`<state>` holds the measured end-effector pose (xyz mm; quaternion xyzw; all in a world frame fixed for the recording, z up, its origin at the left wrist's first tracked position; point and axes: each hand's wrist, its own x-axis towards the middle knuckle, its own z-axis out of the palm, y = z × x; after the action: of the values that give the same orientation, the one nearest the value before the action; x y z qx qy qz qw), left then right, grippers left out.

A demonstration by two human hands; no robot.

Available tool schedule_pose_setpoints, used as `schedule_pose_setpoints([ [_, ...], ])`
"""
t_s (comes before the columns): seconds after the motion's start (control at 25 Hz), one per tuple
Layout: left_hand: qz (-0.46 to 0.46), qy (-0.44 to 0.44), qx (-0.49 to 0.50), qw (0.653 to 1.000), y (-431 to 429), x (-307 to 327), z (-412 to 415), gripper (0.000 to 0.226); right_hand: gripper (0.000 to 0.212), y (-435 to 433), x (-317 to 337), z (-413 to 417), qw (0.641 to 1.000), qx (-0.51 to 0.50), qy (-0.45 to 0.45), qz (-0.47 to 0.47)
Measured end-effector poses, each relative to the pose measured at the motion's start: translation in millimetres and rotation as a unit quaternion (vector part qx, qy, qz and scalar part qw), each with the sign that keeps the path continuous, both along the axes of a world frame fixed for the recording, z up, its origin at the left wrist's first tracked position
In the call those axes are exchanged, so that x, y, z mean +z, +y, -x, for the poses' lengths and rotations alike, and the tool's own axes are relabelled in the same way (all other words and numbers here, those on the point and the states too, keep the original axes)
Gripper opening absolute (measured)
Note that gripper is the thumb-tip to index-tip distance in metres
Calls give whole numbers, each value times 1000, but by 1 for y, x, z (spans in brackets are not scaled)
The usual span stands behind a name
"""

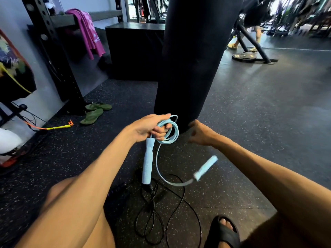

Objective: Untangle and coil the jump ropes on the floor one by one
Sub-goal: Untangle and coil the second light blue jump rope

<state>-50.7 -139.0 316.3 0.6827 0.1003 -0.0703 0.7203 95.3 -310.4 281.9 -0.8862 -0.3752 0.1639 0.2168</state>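
Blue rope coil [169,130] in left hand [152,128]

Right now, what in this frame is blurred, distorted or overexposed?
Head view: the light-blue rope coiled in the left hand is sharp; its loose handle is motion-smeared; the wide lens bows the punching bag and rack; the far background is soft and partly blown out.

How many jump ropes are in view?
3: the blue rope coiled in the left hand, the black rope tangled on the floor below, the yellow rope at far left. The tangle may hide more.
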Motion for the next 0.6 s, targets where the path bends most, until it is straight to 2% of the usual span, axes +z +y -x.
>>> schedule_pose_setpoints([
  [0.08,30,-5,-29,999,-4,3,1,43,70,4,4,6,995,51,37,-80],
  [0.16,64,-7,-49,997,-8,8,2,44,52,8,8,12,983,104,64,-139],
  [0.24,97,-7,-55,994,-8,11,3,44,36,8,13,17,974,125,90,-167],
  [0.36,153,-41,-47,986,-6,14,2,43,26,7,17,24,966,90,174,-168],
  [0.48,220,-119,43,967,0,13,-4,40,22,4,16,37,952,62,276,-119],
  [0.6,261,-180,194,928,9,9,-12,38,20,-1,15,40,951,80,292,-62],
])
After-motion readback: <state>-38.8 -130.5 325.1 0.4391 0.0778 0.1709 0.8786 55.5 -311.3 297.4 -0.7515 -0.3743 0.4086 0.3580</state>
